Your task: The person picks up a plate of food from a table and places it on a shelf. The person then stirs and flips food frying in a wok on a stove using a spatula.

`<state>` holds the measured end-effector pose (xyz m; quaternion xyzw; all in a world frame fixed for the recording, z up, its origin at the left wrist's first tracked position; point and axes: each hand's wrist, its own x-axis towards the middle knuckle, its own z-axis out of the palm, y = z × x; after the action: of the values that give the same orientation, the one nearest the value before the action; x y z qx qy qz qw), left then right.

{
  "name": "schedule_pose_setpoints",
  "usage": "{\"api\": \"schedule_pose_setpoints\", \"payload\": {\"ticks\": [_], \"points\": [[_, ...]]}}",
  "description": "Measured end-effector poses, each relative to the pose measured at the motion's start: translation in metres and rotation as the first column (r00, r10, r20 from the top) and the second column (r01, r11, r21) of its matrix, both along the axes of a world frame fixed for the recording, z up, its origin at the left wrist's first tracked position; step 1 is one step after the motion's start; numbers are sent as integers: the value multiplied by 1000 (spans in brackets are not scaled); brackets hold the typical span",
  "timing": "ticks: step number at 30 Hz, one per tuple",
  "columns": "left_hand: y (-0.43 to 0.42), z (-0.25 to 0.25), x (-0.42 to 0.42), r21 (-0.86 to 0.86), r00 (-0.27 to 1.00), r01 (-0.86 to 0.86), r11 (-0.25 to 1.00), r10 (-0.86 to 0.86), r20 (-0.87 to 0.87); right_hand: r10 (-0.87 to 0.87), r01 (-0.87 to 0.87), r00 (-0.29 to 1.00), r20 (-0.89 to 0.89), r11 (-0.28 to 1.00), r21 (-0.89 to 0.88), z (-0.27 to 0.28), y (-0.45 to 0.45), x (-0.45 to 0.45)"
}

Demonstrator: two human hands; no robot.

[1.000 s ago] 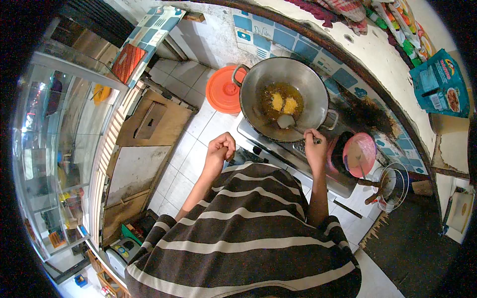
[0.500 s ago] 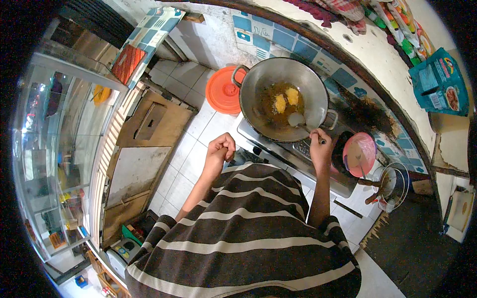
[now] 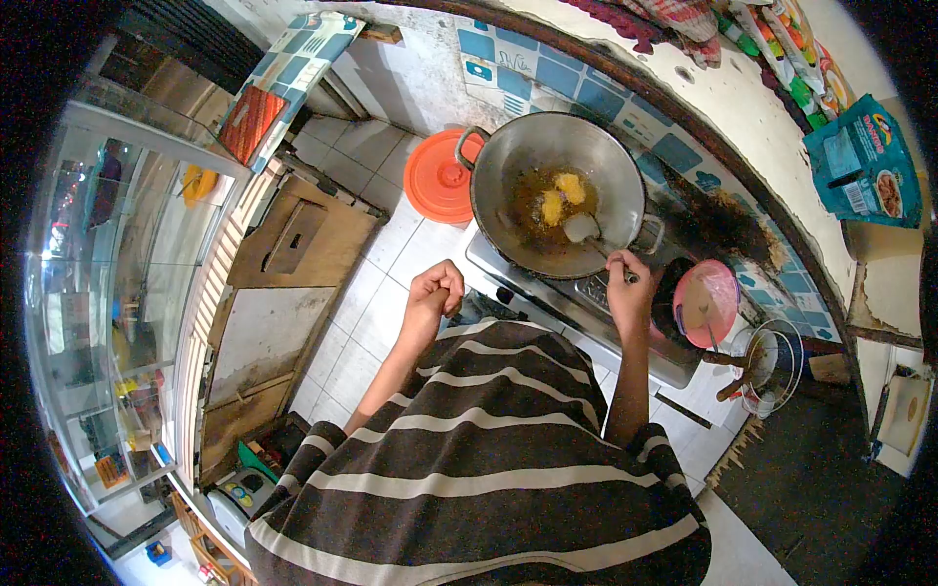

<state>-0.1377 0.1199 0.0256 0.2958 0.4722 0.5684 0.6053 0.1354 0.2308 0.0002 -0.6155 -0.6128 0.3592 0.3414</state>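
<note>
My right hand point(image 3: 629, 276) is wrapped round the handle of a metal spatula point(image 3: 581, 229), whose blade dips into brown oil in a large wok point(image 3: 611, 166). Two yellow fritters point(image 3: 553, 207) float close together in the oil, just beyond the blade. The wok stands on a steel stove point(image 3: 547, 298) in front of me. My left hand point(image 3: 436, 292) hangs in the air left of the stove with its fingers curled in, and nothing shows in it.
An orange lidded bucket point(image 3: 438, 176) stands left of the wok. Right of the stove are a pink bowl point(image 3: 707, 298) of batter with a utensil in it and a wire strainer point(image 3: 772, 366). A teal packet point(image 3: 865, 161) is on the ledge at upper right. A glass display case point(image 3: 127, 293) lies to my left.
The spatula blade has shifted slightly up and towards the fritters. The fritters have moved and turned a little in the oil. My left hand has stayed in place.
</note>
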Motion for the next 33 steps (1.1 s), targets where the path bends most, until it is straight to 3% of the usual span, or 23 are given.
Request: {"api": "schedule_pose_setpoints", "payload": {"ticks": [7, 10, 21, 25, 33], "points": [[0, -4, 0, 7, 1000, 7, 1000, -7, 6, -11, 10, 992, 122, 1000, 9, -9, 5, -1], [1, -1, 2, 7, 1000, 11, 1000, -11, 14, 1, 3, 999, -39, 994, 108, -3, 5, -5], [4, 0, 2, 5, 1000, 21, 1000, -22, 13, 4, -8, 990, 139, 1000, 26, -4, 5, -2], [4, -4, 1, -1, 1000, 18, 1000, -18, -2, 31, -28, 997, -69, 999, 47, -4, 6, -1], [3, -6, 1, -2, 1000, -6, 1000, 6, 14, -8, 4, 995, 96, 999, 42, -18, 7, 2]]}}
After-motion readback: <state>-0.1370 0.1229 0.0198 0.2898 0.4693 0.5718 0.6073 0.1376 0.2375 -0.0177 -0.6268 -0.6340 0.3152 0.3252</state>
